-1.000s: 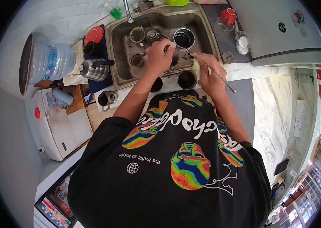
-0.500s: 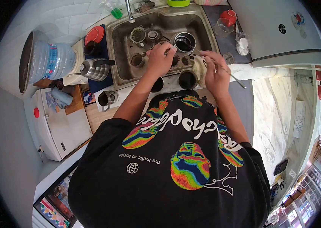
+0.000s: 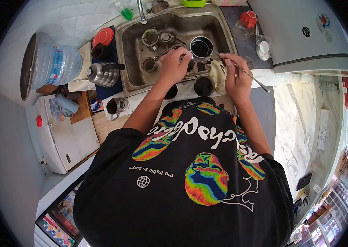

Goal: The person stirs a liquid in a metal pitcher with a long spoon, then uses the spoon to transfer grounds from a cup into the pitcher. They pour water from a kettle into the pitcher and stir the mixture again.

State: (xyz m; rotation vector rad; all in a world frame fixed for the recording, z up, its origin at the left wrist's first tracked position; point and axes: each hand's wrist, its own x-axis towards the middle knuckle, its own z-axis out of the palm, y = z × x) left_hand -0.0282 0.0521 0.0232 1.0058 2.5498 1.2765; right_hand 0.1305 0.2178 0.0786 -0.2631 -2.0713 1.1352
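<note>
A round metal pot (image 3: pixel 192 43) with dark liquid inside is over the sink (image 3: pixel 124 61). My left hand (image 3: pixel 175 66) is closed at the pot's left side, thumb against its edge; the fingers' far side is hidden. My right hand (image 3: pixel 238 78) grips a long, thin twisted-stem bar spoon (image 3: pixel 260 84), whose far end reaches into the dark liquid. Below the hands, a dark-filled cup (image 3: pixel 204 86) stands on the sink's front ledge beside a pale crumpled cloth (image 3: pixel 217 76). Another dark cup (image 3: pixel 170 92) is partly hidden by my left forearm.
In the sink are a strainer (image 3: pixel 150 38), a glass jar (image 3: pixel 167 38) and a mug (image 3: pixel 148 64), under a faucet (image 3: pixel 141 14). A gooseneck kettle (image 3: pixel 102 76) and a metal pitcher (image 3: pixel 116 106) stand left. A red cup (image 3: pixel 248 17) and clear glasses are at right.
My right hand has shifted slightly right and down, and the spoon's outer end has swung down. The pot and my left hand have moved very slightly toward me.
</note>
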